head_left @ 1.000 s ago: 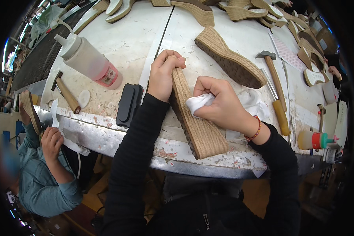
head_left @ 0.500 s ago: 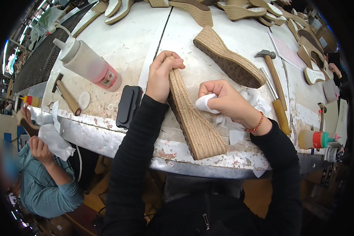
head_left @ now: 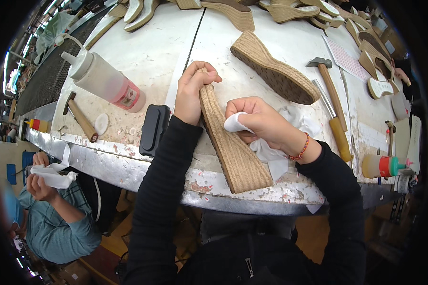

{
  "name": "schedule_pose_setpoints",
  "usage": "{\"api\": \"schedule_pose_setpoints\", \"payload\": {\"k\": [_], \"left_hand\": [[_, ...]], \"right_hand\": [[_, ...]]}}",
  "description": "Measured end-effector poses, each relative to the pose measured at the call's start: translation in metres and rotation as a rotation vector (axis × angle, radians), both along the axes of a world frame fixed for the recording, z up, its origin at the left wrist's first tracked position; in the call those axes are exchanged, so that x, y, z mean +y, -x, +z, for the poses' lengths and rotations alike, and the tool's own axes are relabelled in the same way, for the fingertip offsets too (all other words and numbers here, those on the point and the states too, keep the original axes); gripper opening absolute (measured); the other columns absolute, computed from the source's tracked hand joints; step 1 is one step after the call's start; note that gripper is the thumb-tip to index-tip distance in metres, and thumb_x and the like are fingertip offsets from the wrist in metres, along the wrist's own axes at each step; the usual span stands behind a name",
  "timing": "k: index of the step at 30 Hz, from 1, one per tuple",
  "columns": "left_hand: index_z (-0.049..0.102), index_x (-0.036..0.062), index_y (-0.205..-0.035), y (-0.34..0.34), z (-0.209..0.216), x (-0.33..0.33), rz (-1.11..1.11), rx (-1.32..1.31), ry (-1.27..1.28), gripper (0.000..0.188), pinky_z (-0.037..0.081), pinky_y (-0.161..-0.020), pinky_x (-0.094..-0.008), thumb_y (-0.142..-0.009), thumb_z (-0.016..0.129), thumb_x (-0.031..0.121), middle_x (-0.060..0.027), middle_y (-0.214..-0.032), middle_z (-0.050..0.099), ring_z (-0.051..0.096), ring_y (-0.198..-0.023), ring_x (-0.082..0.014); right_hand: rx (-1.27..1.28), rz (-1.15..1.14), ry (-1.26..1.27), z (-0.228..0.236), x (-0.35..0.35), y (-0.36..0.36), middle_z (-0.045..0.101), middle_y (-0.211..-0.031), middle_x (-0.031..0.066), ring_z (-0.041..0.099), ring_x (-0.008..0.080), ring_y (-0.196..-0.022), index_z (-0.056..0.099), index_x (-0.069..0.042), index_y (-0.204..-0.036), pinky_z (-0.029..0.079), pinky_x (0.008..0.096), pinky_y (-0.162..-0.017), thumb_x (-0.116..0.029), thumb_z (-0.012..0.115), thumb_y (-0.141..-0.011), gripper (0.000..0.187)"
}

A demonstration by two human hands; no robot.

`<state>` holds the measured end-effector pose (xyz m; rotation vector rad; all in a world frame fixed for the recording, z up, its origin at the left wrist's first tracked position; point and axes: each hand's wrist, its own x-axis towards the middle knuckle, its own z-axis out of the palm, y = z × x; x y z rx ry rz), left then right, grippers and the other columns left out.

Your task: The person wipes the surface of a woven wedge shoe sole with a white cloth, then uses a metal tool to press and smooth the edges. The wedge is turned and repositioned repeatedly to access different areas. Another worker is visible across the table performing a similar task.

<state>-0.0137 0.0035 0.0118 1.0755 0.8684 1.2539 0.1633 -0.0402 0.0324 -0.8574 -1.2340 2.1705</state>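
By the left hand (head_left: 193, 92), fingers curled closed, the narrow end of a woven wedge sole (head_left: 238, 159) is gripped; the sole is held slanted over the near part of the worktable (head_left: 169, 45), its thick end toward the table's front edge. A white cloth (head_left: 235, 122) is pinched between the thumb and fingers of the right hand (head_left: 264, 119), at the sole's right side — whether the weave is touched cannot be told. Farther out, the sole is flanked by a black case (head_left: 154, 130) on the left and a hammer (head_left: 332, 88) on the right.
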Motion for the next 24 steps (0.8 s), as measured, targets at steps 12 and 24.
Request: {"api": "schedule_pose_setpoints", "payload": {"k": [12,24], "left_hand": [[0.047,0.0067,-0.096,0.0,-0.001,-0.001,-0.015,0.037,-0.01,0.019,0.045,-0.053,-0.0228,-0.082,0.05,0.019,-0.0097,-0.086,0.057,0.051,-0.061,-0.0103],[0.047,0.0059,-0.096,-0.001,0.002,-0.003,-0.029,-0.004,0.013,0.02,0.046,-0.055,-0.0244,-0.082,0.05,0.019,-0.0111,-0.087,0.056,0.052,-0.063,-0.0115]], "right_hand": [[0.043,-0.023,0.05,-0.002,-0.004,0.003,0.041,-0.055,-0.0057,0.031,0.0022,-0.042,0.05,-0.008,-0.069,0.022,0.0191,-0.039,-0.011,0.057,-0.081,0.014],[0.047,-0.012,0.098,-0.003,-0.005,0.002,0.038,-0.053,-0.0059,0.03,0.0026,-0.042,0.05,-0.008,-0.07,0.021,0.0196,-0.039,-0.012,0.054,-0.082,0.013]]}}
